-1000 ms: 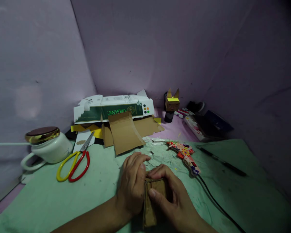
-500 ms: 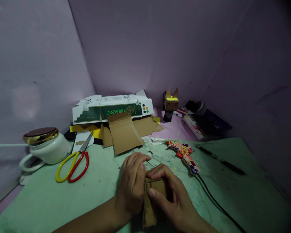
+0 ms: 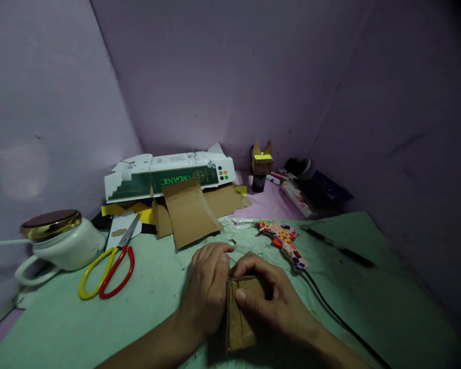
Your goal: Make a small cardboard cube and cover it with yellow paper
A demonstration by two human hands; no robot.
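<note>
The folded cardboard piece (image 3: 240,323), near the glue gun (image 3: 282,238) on its near-left side, is kept clamped between the left hand (image 3: 209,292) and the right hand (image 3: 276,302), both closed on it (hardly anything has moved since a second ago), so the pressing is judged unfinished.

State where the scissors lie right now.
In the head view, the scissors lie left on the green mat, beside the white mug and left of the left hand.

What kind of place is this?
Likely a home craft corner: scissors, a glue gun and cut cardboard lie on a mat; left hand and right hand hold a cardboard piece.
</note>
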